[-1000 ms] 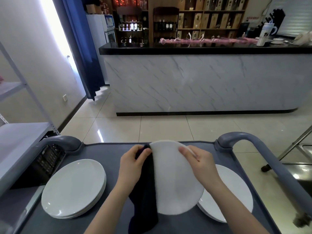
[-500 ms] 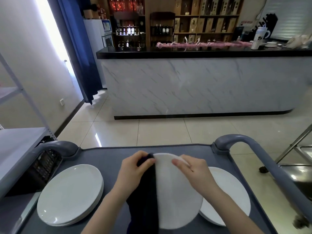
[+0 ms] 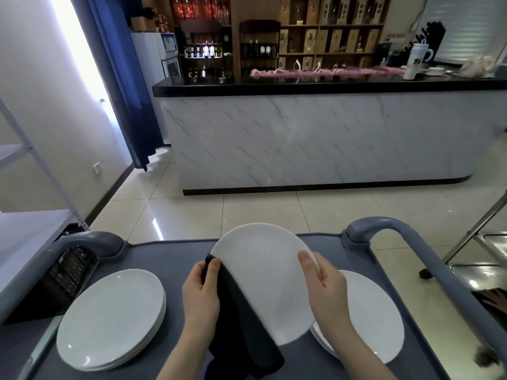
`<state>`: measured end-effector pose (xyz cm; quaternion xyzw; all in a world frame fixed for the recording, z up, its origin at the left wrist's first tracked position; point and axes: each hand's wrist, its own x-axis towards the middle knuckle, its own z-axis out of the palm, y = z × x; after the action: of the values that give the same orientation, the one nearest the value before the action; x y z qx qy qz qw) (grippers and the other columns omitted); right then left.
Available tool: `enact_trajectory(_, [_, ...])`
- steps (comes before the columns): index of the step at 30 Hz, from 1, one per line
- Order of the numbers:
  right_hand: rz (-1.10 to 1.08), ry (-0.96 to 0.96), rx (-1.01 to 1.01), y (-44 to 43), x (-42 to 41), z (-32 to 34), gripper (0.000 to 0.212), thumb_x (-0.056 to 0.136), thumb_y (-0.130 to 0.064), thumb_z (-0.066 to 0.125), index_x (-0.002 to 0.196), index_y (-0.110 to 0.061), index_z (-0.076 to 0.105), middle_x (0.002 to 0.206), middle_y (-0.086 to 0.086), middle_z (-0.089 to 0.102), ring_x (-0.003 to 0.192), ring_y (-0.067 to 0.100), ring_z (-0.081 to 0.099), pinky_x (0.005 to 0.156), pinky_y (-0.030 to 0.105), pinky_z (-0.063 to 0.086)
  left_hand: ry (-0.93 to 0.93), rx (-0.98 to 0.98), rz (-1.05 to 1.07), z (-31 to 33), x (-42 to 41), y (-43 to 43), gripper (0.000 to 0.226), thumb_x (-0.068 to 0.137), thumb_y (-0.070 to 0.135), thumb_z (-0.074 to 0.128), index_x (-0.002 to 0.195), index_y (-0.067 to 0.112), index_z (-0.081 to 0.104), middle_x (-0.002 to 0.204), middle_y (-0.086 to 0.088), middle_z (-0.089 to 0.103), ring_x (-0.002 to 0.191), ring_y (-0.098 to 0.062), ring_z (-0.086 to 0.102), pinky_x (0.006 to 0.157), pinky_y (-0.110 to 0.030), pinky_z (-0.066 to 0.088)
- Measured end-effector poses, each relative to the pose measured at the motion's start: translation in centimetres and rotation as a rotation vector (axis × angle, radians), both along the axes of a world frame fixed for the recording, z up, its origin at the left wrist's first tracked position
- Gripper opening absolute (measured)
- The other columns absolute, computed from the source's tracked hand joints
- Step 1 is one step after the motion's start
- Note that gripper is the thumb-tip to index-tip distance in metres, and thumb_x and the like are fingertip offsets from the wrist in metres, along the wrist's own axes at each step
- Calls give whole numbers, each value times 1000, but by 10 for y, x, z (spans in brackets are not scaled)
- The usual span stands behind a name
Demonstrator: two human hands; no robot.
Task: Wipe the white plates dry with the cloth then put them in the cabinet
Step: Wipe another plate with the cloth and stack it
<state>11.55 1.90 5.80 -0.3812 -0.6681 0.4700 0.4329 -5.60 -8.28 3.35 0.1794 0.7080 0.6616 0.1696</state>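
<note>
- step in hand (judged): wiping. one white plate [image 3: 263, 281] is held tilted above the grey cart [image 3: 164, 259], between a left stack of plates [image 3: 109, 319] and a right stack of plates [image 3: 370, 311].
- left hand [image 3: 201, 294]: grip closed, fingers and thumb curled round the dark cloth [image 3: 241, 325], holding it against the plate's left edge. the rest of the cloth hangs down below the hand.
- right hand [image 3: 326, 292]: grip pinches the plate's right rim, thumb on the near face; the fingers behind are hidden.
- next move (judged): turn the plate through the right grip so the cloth reaches unwiped rim and face. a firm pinch is needed, since a damp glazed rim may slip.
- which stack is already wiped: cannot tell.
- cabinet: none identifiable in view; stowing not yet begun.
</note>
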Motion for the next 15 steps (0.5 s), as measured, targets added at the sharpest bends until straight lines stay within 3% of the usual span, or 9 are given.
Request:
enact_trajectory(2, [78,-87,69,10,5,7,36,96,-47,54,68,-25,56,56,-8,51,53,10,42,51,21,34,50,-1,-12,5,-5,-3,35,97,32,56,62,30,56,56,12,53,52,-2,42,58,-30,36])
enact_trajectory(3, [113,-126,102,16,6,13,26,96,-47,54,82,-27,65,60,-10,59,56,9,50,54,21,39,96,-3,-30,9,-8,-5,28,97,31,57,69,30,60,63,12,61,57,0,49,60,-27,41])
enact_trajectory(4, [165,-169,126,21,5,19,21,96,-49,54,101,-32,67,63,-10,63,57,5,54,55,17,41,153,-5,-64,14,-10,-5,21,96,28,58,76,30,63,71,13,66,63,2,55,63,-22,44])
enact_trajectory(6, [306,-325,209,29,-1,27,35,90,-62,48,119,-45,57,61,-5,61,56,4,53,55,16,39,289,-30,-163,22,-13,-5,15,94,22,62,81,30,64,77,14,68,70,2,59,63,-11,44])
enact_trajectory(9, [437,-576,325,33,-13,27,38,85,-73,41,114,-52,52,73,-2,66,66,9,57,64,24,45,441,-107,-304,29,-13,0,15,90,22,67,78,30,63,74,17,67,70,1,59,64,-9,42])
enact_trajectory(12, [446,-382,249,29,-20,19,20,97,-51,52,96,-35,65,75,2,66,70,21,57,70,38,47,450,-134,-357,27,-15,1,17,90,25,67,74,29,62,70,14,65,65,1,55,61,-12,41])
enact_trajectory(15, [340,-229,235,25,-19,13,23,95,-46,54,88,-30,70,76,-3,68,72,20,60,70,33,46,348,-110,-318,21,-19,1,15,91,25,66,75,24,64,72,5,65,65,-3,55,62,-17,42])
